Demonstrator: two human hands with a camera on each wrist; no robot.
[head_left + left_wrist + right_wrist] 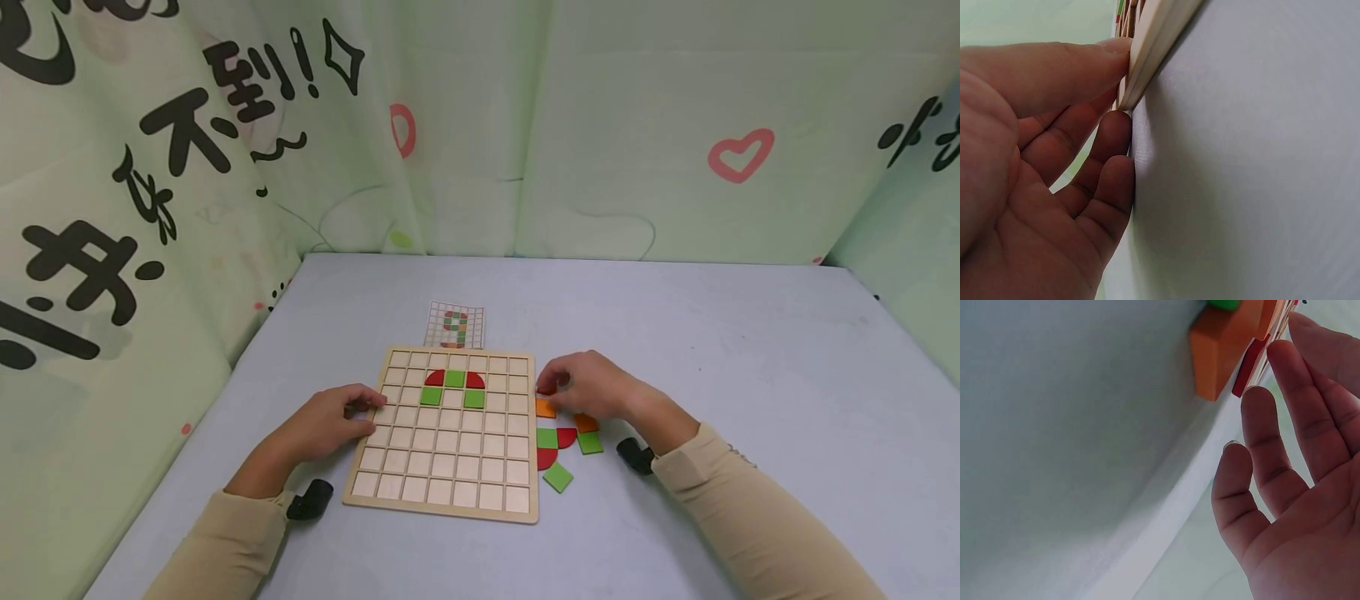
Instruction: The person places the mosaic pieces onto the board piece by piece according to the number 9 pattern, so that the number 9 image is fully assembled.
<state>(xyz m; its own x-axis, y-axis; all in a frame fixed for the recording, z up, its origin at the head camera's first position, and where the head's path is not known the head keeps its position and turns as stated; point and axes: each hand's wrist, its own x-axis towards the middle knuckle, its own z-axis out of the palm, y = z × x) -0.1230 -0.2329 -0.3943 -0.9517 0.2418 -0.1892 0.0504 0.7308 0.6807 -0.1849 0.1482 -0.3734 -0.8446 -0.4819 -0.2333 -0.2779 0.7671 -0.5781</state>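
Note:
A wooden grid board (435, 458) lies flat on the table, with green squares (454, 378) and red quarter-circles (475, 381) in its upper cells. My left hand (330, 421) rests against the board's left edge; the thumb (1054, 75) touches the frame from the side. At the board's right edge, my right hand (592, 383) hovers low over loose pieces, thumb and index finger bent toward each other. Close under those fingertips lie a red piece (1250, 365), partly hidden, and an orange square (545, 408). No piece shows lifted between the fingers.
Beside the board's right edge lie more loose pieces: a second orange square (587, 423), green squares (558, 477) and red quarter-circles (547, 458). A pattern card (472, 329) sits behind the board's far edge. Printed curtains (622, 125) surround the table (750, 350) at back and sides.

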